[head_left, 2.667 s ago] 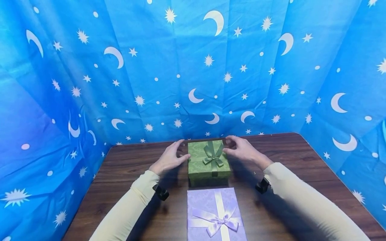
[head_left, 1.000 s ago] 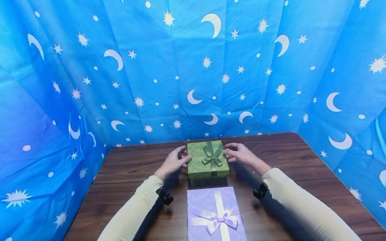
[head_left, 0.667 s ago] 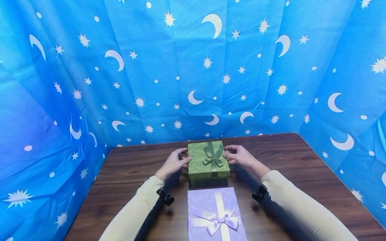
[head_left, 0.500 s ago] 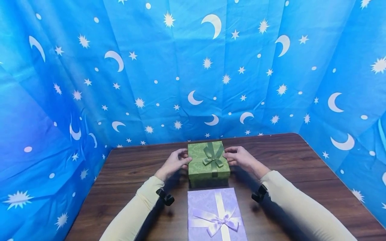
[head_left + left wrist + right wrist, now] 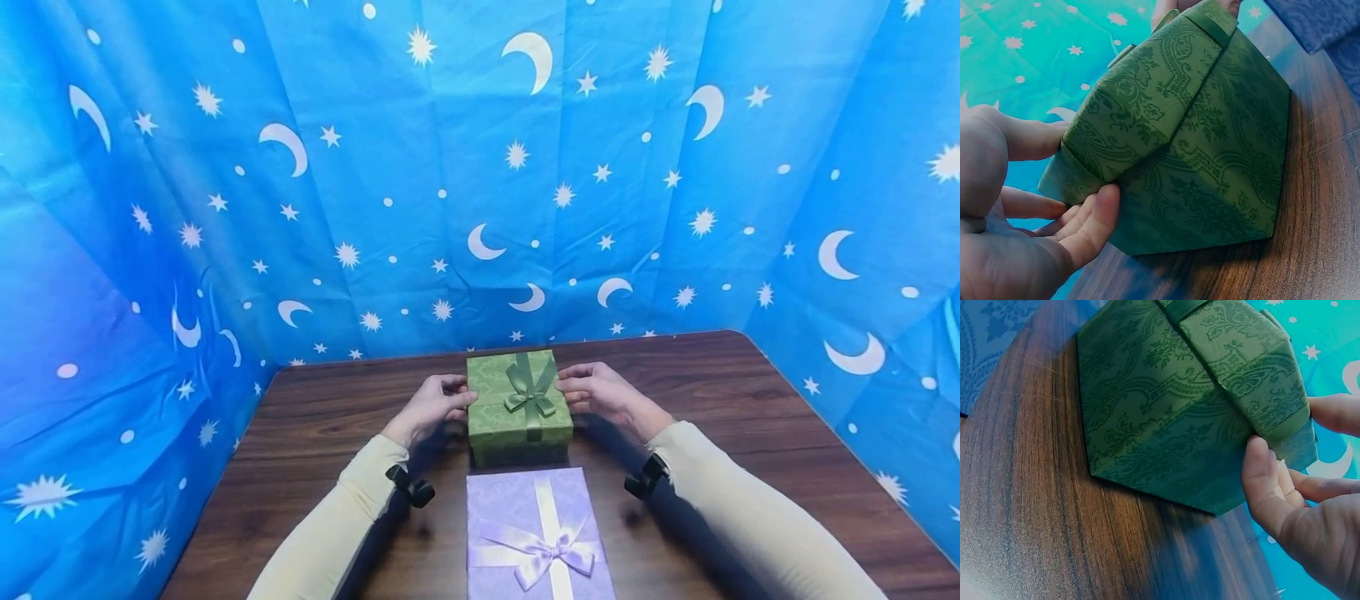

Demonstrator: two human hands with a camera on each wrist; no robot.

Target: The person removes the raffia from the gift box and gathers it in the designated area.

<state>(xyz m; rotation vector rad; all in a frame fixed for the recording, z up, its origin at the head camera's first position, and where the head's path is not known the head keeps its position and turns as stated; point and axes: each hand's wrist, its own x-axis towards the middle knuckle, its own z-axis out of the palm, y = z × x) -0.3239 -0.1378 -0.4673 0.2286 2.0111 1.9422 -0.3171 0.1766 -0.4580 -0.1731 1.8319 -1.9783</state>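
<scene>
A green patterned gift box (image 5: pixel 517 454) stands on the wooden table, its lid (image 5: pixel 491 412) on and tied with a dark green ribbon bow (image 5: pixel 529 400). At the lid's left side, my left hand (image 5: pixel 429 407) pinches it, thumb at the top edge and fingertips under the rim. My right hand (image 5: pixel 606 397) pinches the lid's right side in the same way. Both wrist views show the lid's rim (image 5: pixel 1129 125) overlapping the box wall (image 5: pixel 1147 406), with fingers at the lower edge of the rim. The box's far side is hidden.
Nearer the camera lies a purple gift box (image 5: pixel 502 500) with a pale ribbon bow, partly cut off by the frame. Behind and beside the brown table (image 5: pixel 322 433) hangs a blue cloth (image 5: pixel 420 117) with moons and stars.
Both hands have come down and in from the lid's far corners to its sides, and fingers have closed on the rim. Neither box has visibly moved.
</scene>
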